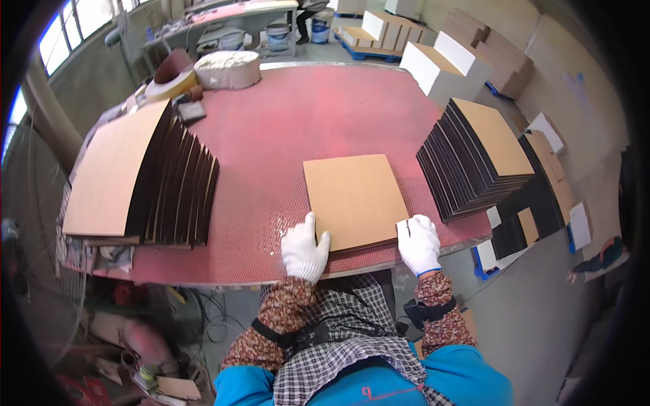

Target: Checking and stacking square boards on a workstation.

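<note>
A flat tan board lies on the red textured tabletop in front of me, near the table's front edge. White knit gloves cover both hands. At the board's front left corner is my left hand, its thumb and index finger spread apart along the board's edge. My right hand is closed at the front right corner, fingers curled against the edge. A small pale piece with a dark line shows at its fingertips, but I cannot make out what it is.
Tall stacks of dark-edged tan boards stand on the table's left and right. At the far left are a round white-topped bundle and a yellow roll. White and tan panels stand beyond the table; hoses lie below it.
</note>
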A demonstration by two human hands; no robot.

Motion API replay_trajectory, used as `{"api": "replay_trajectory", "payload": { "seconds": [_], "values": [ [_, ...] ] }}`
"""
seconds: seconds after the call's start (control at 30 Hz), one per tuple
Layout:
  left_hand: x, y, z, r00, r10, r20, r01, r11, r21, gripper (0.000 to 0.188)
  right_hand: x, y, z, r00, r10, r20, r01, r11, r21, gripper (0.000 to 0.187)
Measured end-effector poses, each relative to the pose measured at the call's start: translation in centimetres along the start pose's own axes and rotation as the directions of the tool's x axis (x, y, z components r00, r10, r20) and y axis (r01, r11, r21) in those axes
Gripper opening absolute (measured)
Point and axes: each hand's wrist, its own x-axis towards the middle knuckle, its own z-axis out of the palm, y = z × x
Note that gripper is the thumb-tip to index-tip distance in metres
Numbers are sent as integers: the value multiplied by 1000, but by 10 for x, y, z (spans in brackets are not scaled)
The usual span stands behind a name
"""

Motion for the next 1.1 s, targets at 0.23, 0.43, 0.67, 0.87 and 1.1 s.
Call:
{"api": "replay_trajectory", "payload": {
  "seconds": [0.23,0.43,0.67,0.87,1.1],
  "values": [
    [-17,-7,3,970,-236,65,243,959,-143,57,-13,-6,-9,973,146,179,-171,977,128,34],
    [-13,-27,-9,969,-240,66,226,740,-634,54,-36,-16,-8,915,234,329,-369,815,446,37],
    [-12,39,-121,981,-155,-119,8,640,-768,51,-26,-41,-36,877,190,441,-478,267,837,32],
    [-31,7,-238,831,-209,-515,-200,752,-628,40,20,-128,-105,971,-119,205,-172,242,955,29],
    [-46,-86,-333,593,-435,-678,-219,723,-655,32,44,-232,-132,908,-420,-3,-14,-36,999,28]
  ]
}}
